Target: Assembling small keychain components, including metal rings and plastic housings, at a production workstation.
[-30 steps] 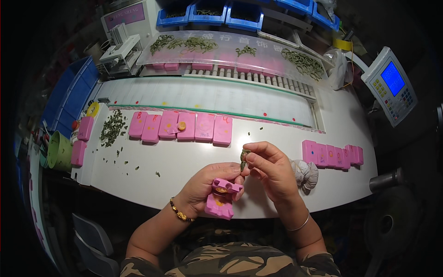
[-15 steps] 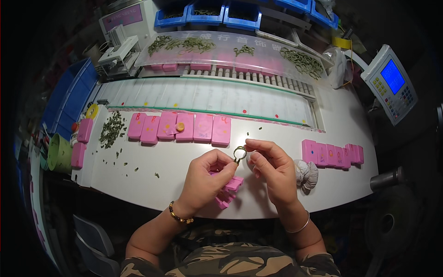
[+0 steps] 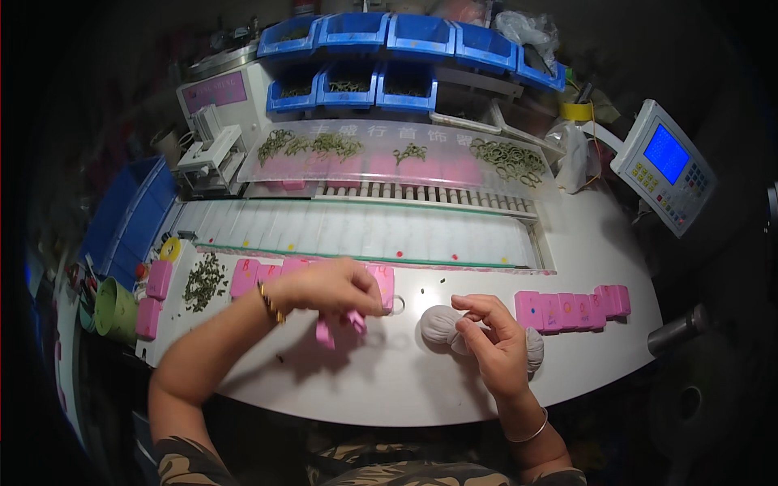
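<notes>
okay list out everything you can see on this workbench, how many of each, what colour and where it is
Flat pink plastic blocks: a row, pink, on the white table at right; another row at left, partly hidden by the left arm; a few more at the far left edge.
Small pink plastic piece: one, pink, under the left hand.
Grey cloth pouch: one, grey-white, centre table, at the right hand.
Heap of small green metal parts: one, dark green, left of table.
Green rings: many, green, on the clear shelf behind.
Blue plastic bins: several, blue, top rear.
Scale with blue screen: one, white, right.
Green cup: one, far left.
Left hand: holding the pink piece.
Right hand: fingers on the pouch.
</notes>
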### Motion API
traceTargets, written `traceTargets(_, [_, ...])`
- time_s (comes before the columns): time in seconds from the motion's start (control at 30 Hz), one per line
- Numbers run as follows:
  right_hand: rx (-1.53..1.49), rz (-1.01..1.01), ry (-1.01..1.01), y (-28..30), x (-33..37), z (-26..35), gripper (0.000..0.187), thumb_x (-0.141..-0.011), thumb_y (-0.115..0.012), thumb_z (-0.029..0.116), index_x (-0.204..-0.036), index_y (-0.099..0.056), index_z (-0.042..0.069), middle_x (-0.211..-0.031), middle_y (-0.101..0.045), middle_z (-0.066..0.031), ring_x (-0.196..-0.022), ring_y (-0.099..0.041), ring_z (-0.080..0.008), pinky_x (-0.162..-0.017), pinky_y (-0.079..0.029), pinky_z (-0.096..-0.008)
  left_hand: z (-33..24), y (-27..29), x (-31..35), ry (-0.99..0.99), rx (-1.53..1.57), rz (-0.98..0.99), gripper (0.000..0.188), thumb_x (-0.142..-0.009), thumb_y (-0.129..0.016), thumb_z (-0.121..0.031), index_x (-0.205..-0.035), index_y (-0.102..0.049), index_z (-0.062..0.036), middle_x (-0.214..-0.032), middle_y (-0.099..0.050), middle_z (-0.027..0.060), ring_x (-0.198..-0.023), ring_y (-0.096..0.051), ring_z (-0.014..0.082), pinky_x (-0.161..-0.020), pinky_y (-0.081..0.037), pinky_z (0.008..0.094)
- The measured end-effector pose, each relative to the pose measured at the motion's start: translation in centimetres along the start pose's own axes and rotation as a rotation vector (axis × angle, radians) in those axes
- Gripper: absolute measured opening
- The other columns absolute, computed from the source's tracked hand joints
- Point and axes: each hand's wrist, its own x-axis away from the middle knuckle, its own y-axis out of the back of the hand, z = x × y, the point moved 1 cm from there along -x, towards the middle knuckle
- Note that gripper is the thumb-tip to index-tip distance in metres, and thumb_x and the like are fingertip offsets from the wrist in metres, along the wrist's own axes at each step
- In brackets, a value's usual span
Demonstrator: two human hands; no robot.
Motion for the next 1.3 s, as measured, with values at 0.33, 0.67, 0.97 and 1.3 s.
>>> traceTargets(0.33, [0.169, -0.002, 0.097, 0.4, 0.3, 1.3, 0.030, -0.087, -0.060, -0.006, -0.116, -0.065, 0.002, -0.111, -0.056, -0.0037, -0.088, -0.052, -0.0052, -0.070, -0.046, -0.0157, -10.2, 5.7, -8.0, -0.602, 0.577, -0.421, 0.031, -0.089, -0.069, -0.032, -0.102, -0.065, -0.0034, -0.080, -0.064, 0.0044, -0.060, -0.056, 0.0101, -0.057, -0.056, 0.0309])
traceTargets(0.67, [1.068, 0.537, 0.327, 3.3, -0.3, 0.0, 0.072, -0.077, -0.071, 0.011, -0.142, -0.042, 0.015, -0.121, -0.055, -0.0172, -0.096, -0.060, -0.0356, -0.082, -0.047, -0.0435, -1.8, -4.6, -3.7, -0.414, 0.900, -0.253, 0.052, -0.091, -0.065, -0.039, -0.117, -0.057, 0.0052, -0.084, -0.063, 0.0044, -0.064, -0.053, 0.0087, -0.051, -0.048, 0.0215])
traceTargets(0.97, [1.252, 0.257, 0.692, 2.0, -2.2, 4.4, 0.054, -0.075, -0.065, 0.008, -0.128, -0.060, 0.019, -0.117, -0.062, -0.0173, -0.084, -0.062, -0.0292, -0.078, -0.047, -0.0396, 3.7, -9.1, -0.9, -0.351, 1.112, -0.306, 0.060, -0.104, -0.031, -0.045, -0.131, -0.047, 0.0061, -0.081, -0.060, 0.0067, -0.065, -0.056, 0.0145, -0.047, -0.044, 0.0241])
traceTargets(1.3, [1.203, 0.379, 0.760, -1.8, 0.2, 5.9, 0.052, -0.075, -0.061, 0.013, -0.126, -0.064, 0.022, -0.127, -0.060, -0.0167, -0.079, -0.059, -0.0192, -0.075, -0.045, -0.0308, 3.2, -10.6, 0.6, -0.524, 0.760, -0.381, 0.058, -0.105, -0.022, -0.043, -0.139, -0.045, -0.0017, -0.091, -0.062, 0.0100, -0.055, -0.056, 0.0101, -0.052, -0.049, 0.0237])
